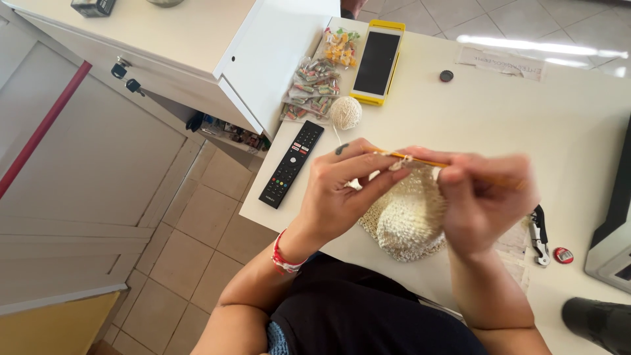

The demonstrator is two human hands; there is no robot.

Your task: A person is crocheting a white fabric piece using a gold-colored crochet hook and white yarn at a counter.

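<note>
Pinched in the right hand [483,204] grip is an orange crochet hook [420,160], while the left hand [342,194] grip presses cream yarn and the edge of a round crocheted piece [407,223], held just above the white tabletop [526,125]. A yarn ball [345,112] sits near a black remote [291,164]. Steady yarn tension would likely help keep stitches even.

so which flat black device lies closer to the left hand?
The remote control, just beside the left hand; the phone in the yellow case lies farther up the table.
</note>
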